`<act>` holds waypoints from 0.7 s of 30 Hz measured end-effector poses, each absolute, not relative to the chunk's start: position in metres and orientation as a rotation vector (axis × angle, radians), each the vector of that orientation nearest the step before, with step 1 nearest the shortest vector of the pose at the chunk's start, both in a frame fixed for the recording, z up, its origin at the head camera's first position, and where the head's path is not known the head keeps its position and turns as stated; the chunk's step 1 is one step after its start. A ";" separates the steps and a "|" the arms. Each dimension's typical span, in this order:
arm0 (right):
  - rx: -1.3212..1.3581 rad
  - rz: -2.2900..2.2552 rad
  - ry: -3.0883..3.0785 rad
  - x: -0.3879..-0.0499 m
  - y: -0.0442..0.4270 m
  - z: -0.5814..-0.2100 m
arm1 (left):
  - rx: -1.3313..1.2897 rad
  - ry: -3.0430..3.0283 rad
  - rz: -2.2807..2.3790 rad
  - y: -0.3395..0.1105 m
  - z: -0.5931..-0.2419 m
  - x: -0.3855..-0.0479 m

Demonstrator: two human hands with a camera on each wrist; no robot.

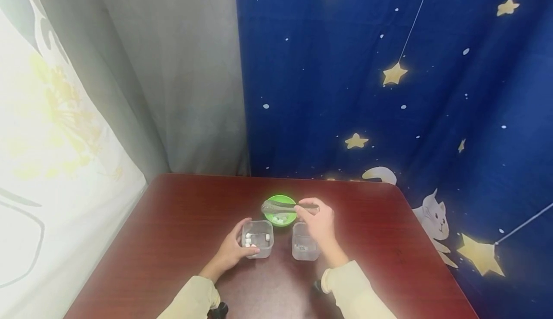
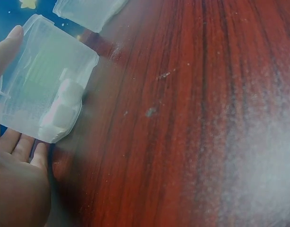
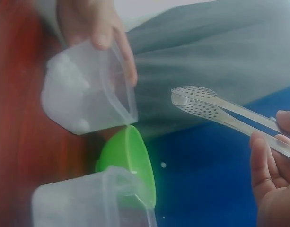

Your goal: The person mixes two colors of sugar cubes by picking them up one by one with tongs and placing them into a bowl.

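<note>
My left hand (image 1: 230, 249) grips a clear plastic container (image 1: 267, 251), thumb on the near side and fingers round its left. Several small white chunks (image 2: 64, 109) lie at its bottom. In my right hand (image 1: 320, 219) is a pair of metal tongs (image 1: 276, 207) with perforated heads, raised over a green bowl (image 1: 281, 197). A pale piece (image 3: 179, 99) shows between the tong tips in the right wrist view. White chunks (image 1: 280, 221) lie in the bowl too. Below my right hand stands a second clear container (image 1: 305, 255), partly covered by that hand, with something small and pale inside.
The containers and bowl stand on a reddish-brown wooden table (image 1: 194, 204). Behind it hang a grey curtain (image 1: 194, 69) and a blue curtain (image 1: 311, 93) with stars. A bright white curtain (image 1: 52, 175) hangs at the left.
</note>
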State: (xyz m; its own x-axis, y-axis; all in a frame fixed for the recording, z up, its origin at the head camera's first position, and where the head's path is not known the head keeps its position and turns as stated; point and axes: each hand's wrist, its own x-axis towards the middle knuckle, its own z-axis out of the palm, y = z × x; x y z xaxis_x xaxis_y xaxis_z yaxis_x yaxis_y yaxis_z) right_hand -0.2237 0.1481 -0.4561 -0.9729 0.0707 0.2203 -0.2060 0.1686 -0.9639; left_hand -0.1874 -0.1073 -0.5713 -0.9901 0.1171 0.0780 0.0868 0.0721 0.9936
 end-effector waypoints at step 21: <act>0.147 1.893 -2.069 -0.233 0.169 -0.433 | 0.221 2.312 2.096 -0.107 -0.572 -0.188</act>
State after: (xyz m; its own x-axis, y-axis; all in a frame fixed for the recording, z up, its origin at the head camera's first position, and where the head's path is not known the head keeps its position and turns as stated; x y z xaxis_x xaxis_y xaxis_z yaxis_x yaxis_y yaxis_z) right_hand -0.2335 0.1689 -0.4331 -0.9396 0.1455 0.3098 -0.2956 0.1113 -0.9488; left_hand -0.1879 -0.1075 -0.5724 -0.9900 0.1130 0.0850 0.0957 0.0924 0.9911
